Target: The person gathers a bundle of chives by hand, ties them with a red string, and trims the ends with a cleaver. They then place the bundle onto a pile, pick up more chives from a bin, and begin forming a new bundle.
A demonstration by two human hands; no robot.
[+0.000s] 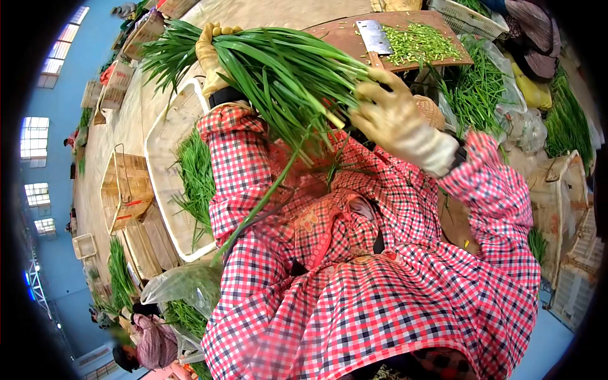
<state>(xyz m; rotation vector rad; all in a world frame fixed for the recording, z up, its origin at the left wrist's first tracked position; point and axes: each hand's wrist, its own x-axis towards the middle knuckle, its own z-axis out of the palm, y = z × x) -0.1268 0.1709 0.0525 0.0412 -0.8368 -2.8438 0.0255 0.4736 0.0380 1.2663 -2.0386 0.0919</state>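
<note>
Your left hand, in a yellowish work glove, is closed around the leafy end of a thick bundle of long green chive leaves. Your right hand, also gloved, grips the same bundle at the stem end, just in front of your checked red apron. The long axis of the bundle runs from left hand to right hand. The brown wooden cutting board with a steel cleaver lies just beyond the right hand, which is the nearer one to it
</note>
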